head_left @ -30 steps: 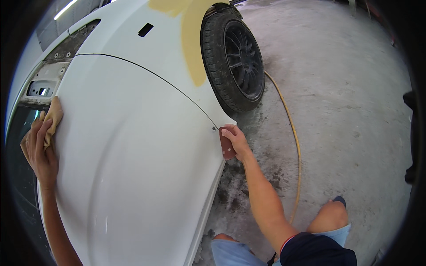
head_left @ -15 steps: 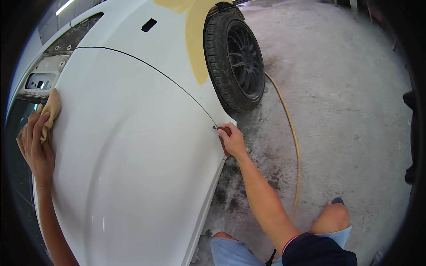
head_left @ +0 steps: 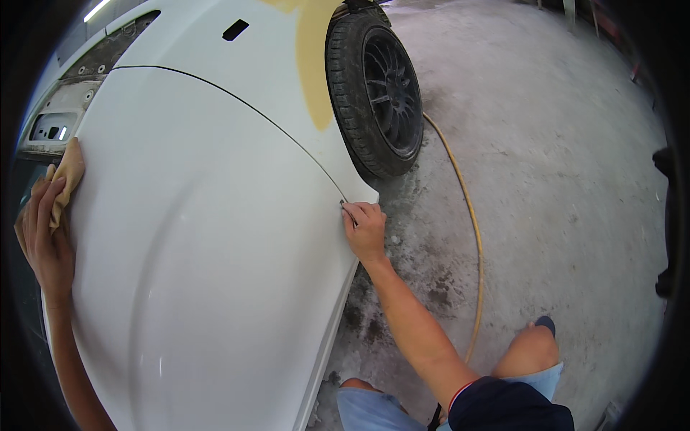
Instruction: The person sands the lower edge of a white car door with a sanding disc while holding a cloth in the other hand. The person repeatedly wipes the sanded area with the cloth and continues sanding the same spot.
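"Where is your tan cloth (head_left: 68, 172) sitting?"

"Your left hand (head_left: 52, 248) is pinching it by the white car's (head_left: 215, 251) window (head_left: 29, 171)."

"And what is your right hand (head_left: 369, 233) doing?"

"Its fingers are pinching a thin dark pad (head_left: 353, 220), mostly hiding under them, beside the seam (head_left: 259, 113)."

A smooth white car body (head_left: 223, 244) shines glossy beside a matt yellow patch (head_left: 313, 75). Wrinkled tan cloth (head_left: 70, 169) looks soft; rubber tire (head_left: 345, 90) and concrete floor (head_left: 568, 194), rough.

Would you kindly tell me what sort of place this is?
Probably a car body shop: a white car bears a matte yellow patch; a long tan hose lies on grey concrete floor.
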### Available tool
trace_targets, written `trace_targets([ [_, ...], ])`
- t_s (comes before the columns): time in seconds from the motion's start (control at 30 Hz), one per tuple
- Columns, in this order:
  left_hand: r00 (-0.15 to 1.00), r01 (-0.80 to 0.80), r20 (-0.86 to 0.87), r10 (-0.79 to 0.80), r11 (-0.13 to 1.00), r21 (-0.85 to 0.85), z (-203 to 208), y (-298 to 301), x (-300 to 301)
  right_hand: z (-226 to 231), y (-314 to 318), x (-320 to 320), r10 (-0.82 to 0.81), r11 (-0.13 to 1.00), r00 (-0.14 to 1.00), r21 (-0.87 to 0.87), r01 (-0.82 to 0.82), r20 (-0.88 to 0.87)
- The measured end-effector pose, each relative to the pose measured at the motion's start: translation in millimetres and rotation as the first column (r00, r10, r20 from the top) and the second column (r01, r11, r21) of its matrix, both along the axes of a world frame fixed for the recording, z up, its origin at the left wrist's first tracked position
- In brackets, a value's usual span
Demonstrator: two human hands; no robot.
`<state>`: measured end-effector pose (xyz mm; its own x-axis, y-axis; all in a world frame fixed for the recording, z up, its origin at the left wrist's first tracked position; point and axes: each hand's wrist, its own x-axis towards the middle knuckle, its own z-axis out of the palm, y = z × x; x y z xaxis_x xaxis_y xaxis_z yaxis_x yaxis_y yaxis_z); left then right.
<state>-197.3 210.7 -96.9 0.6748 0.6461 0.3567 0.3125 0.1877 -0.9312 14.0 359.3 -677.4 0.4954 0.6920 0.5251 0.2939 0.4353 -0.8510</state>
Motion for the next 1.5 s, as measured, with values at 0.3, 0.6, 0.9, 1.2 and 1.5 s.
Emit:
trace_targets([
  [0.3,0.996,0.007,0.088,0.0,0.996,-0.087,4.7,0.9,-6.6,9.4,1.7,-5.9,0.056,0.987,0.998,-0.153,-0.058,-0.019],
  [0.6,0.997,0.02,0.074,-0.015,0.998,-0.067,6.6,6.9,-9.2,6.4,-0.7,-13.1,-0.016,0.99,1.0,-0.139,0.019,0.022],
  [0.9,0.997,0.031,0.069,-0.025,0.996,-0.083,9.7,7.3,-11.4,9.5,-2.3,-15.6,-0.078,0.994,0.995,-0.074,0.082,0.055],
  [1.2,0.997,0.02,0.077,-0.011,0.993,-0.114,15.7,8.6,-14.4,12.9,-2.4,-21.1,-0.1,0.985,0.995,-0.142,0.102,0.021],
  [1.5,0.991,0.028,0.132,-0.015,0.994,-0.101,8.5,8.7,-10.1,13.7,-2.7,-14.6,-0.059,0.985,0.997,-0.16,0.066,0.051],
])
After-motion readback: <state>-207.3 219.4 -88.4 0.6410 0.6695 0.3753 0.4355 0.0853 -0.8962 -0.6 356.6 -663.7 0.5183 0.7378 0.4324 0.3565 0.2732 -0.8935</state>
